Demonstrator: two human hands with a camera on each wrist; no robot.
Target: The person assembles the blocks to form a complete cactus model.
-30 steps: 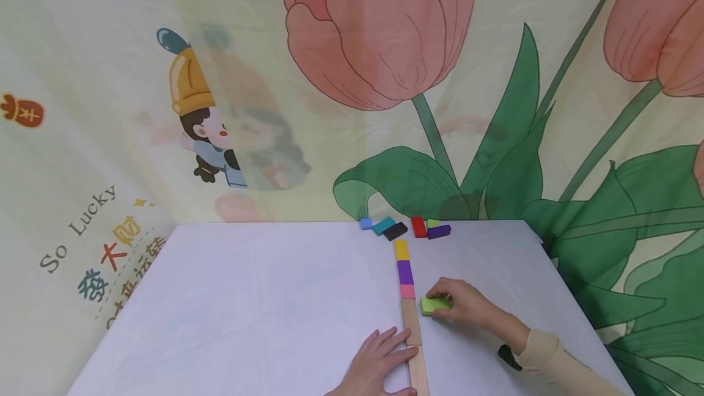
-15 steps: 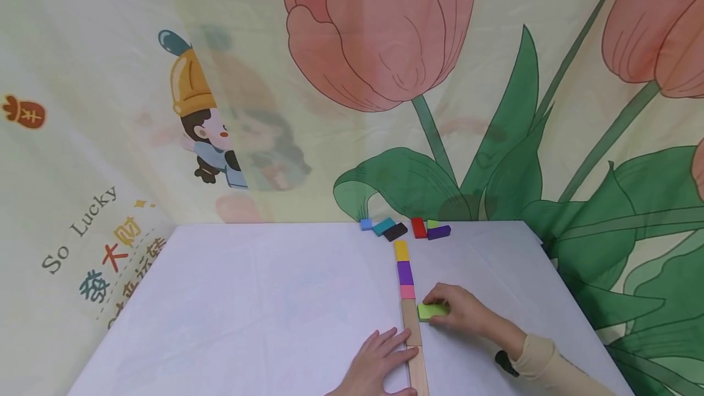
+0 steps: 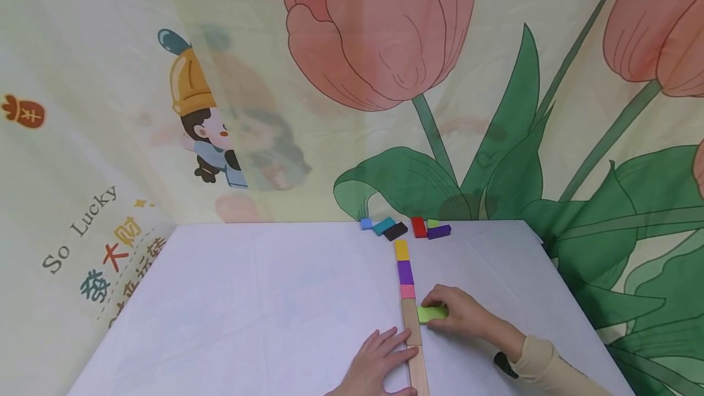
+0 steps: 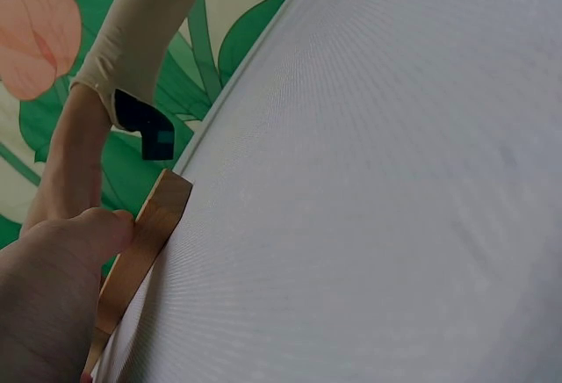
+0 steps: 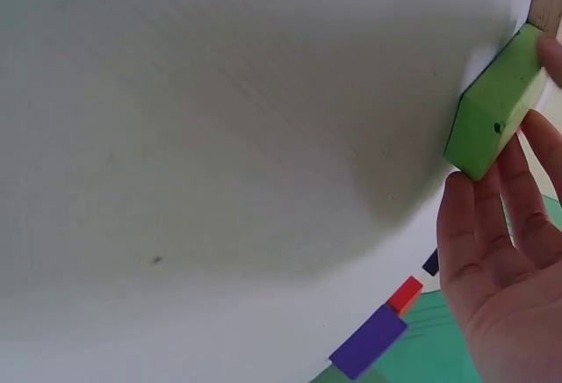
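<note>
My right hand pinches a light green block between thumb and fingers. One end of the block meets the right side of a row of blocks, at a plain wooden block. In the right wrist view the green block lies on the white surface against the wood. My left hand rests on the row from the left, fingers spread, tips on the wooden blocks. The left wrist view shows its thumb against a wooden block. Beyond the wood, the row continues with a pink block, a purple block and a yellow block.
Along the far table edge lie a blue block, a teal block, a black block, a red block, a dark purple block and a small green one. A printed curtain hangs behind the white table.
My right hand has moved slightly left and nearer, bringing the green block from a small gap up to the wooden block's side. The left hand has stayed in place.
</note>
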